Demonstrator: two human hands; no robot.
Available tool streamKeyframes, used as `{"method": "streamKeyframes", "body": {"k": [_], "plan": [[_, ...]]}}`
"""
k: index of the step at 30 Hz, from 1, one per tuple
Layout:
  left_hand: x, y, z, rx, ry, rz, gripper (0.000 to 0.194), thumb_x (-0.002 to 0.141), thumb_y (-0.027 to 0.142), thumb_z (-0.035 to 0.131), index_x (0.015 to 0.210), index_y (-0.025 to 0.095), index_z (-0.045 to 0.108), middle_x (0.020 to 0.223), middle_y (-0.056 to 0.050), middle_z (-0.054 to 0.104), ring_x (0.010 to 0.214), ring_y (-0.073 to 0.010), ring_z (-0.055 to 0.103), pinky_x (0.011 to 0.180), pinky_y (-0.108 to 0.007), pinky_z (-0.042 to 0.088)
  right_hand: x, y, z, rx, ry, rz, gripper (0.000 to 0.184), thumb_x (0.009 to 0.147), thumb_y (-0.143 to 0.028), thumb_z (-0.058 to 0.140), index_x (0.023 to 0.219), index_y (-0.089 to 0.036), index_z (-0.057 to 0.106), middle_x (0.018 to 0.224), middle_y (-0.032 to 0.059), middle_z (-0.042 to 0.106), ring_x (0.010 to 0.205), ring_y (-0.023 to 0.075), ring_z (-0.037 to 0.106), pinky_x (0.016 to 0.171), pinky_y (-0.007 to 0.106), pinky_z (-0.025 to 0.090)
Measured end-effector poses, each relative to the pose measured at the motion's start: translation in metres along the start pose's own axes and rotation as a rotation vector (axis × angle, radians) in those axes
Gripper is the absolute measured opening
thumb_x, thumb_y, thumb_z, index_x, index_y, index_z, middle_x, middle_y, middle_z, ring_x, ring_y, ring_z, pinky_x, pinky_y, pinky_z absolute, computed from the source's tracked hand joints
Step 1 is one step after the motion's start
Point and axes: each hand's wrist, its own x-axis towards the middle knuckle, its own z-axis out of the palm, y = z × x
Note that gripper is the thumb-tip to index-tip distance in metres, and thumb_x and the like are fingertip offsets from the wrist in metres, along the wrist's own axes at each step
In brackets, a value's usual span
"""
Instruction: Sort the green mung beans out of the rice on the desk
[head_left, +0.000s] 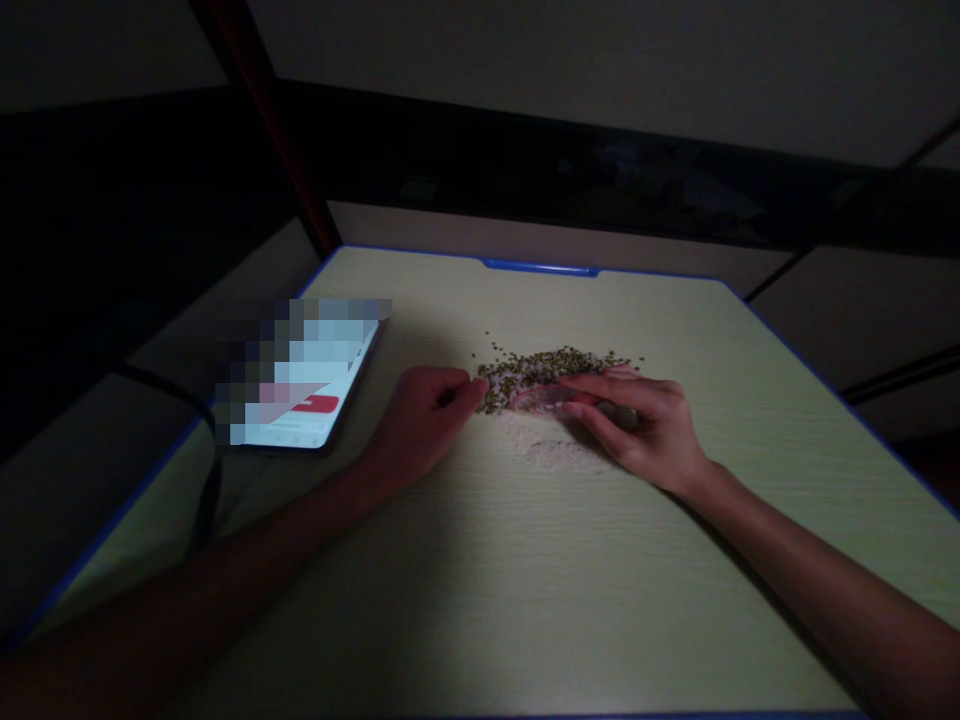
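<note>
My left hand (431,415) is closed with thumb and forefinger pinched together, at the left edge of a heap of small green beans (562,362). Whatever its fingertips hold, if anything, is too small to make out. Over the near side of the heap, my right hand (652,425) has its fingers curved round a clear, pink-edged plastic piece (538,400), whose far part its fingers hide. Pale fine grains (555,448) lie spread on the tabletop in front of the beans, partly beneath my right hand.
A phone (330,390) with a lit screen lies tilted at the table's left side, a dark cable (206,500) beside it. The pale wood-look table (480,600) has a blue rim and a blue lip (540,268) at its far edge. A dark panel stands behind.
</note>
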Motion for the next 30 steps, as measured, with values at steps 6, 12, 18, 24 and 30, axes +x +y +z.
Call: {"method": "streamKeyframes", "body": {"k": [6, 12, 18, 24, 30], "plan": [[0.0008, 0.0024, -0.0003, 0.009, -0.006, -0.010, 0.039, 0.076, 0.027, 0.046, 0.041, 0.018, 0.032, 0.037, 0.007, 0.028, 0.039, -0.0066, 0.029, 0.044, -0.023, 0.020, 0.0007, -0.0006, -0.0006, -0.018, -0.019, -0.025, 0.022, 0.081, -0.019, 0.059, 0.100, -0.022, 0.069, 0.067, 0.0011, 0.072, 0.058, 0.0157, 0.062, 0.061, 0.033, 0.048], [0.0008, 0.0006, 0.0000, 0.000, -0.008, 0.004, 0.039, 0.077, 0.028, 0.045, 0.041, 0.018, 0.033, 0.037, 0.007, 0.029, 0.039, -0.0066, 0.028, 0.045, -0.023, 0.020, -0.0001, 0.0002, -0.0008, -0.012, -0.038, -0.049, 0.024, 0.081, -0.018, 0.060, 0.103, -0.022, 0.068, 0.070, 0.0012, 0.072, 0.058, 0.0152, 0.060, 0.061, 0.033, 0.047], [0.0000, -0.0003, -0.0002, -0.001, -0.007, -0.004, 0.039, 0.077, 0.029, 0.045, 0.042, 0.019, 0.032, 0.038, 0.007, 0.029, 0.040, -0.0067, 0.029, 0.045, -0.024, 0.020, -0.0007, 0.0012, -0.0001, 0.031, -0.017, -0.069, 0.030, 0.079, -0.016, 0.061, 0.106, -0.028, 0.067, 0.083, -0.0004, 0.074, 0.063, 0.0154, 0.063, 0.064, 0.033, 0.048], [-0.0007, -0.0002, 0.0004, 0.001, -0.004, -0.004, 0.038, 0.076, 0.029, 0.045, 0.042, 0.019, 0.032, 0.038, 0.007, 0.029, 0.040, -0.0069, 0.028, 0.045, -0.024, 0.019, -0.0008, 0.0006, -0.0012, -0.004, -0.030, -0.042, 0.028, 0.080, -0.018, 0.061, 0.105, -0.027, 0.068, 0.071, -0.0007, 0.073, 0.061, 0.0159, 0.062, 0.062, 0.033, 0.048], [-0.0001, -0.0006, 0.0009, -0.008, 0.001, 0.001, 0.038, 0.075, 0.027, 0.046, 0.042, 0.019, 0.031, 0.038, 0.007, 0.028, 0.041, -0.0068, 0.028, 0.045, -0.024, 0.019, -0.0001, 0.0011, -0.0009, 0.039, -0.028, -0.080, 0.032, 0.079, -0.015, 0.062, 0.108, -0.029, 0.066, 0.079, -0.0003, 0.074, 0.062, 0.0150, 0.062, 0.063, 0.032, 0.048]]}}
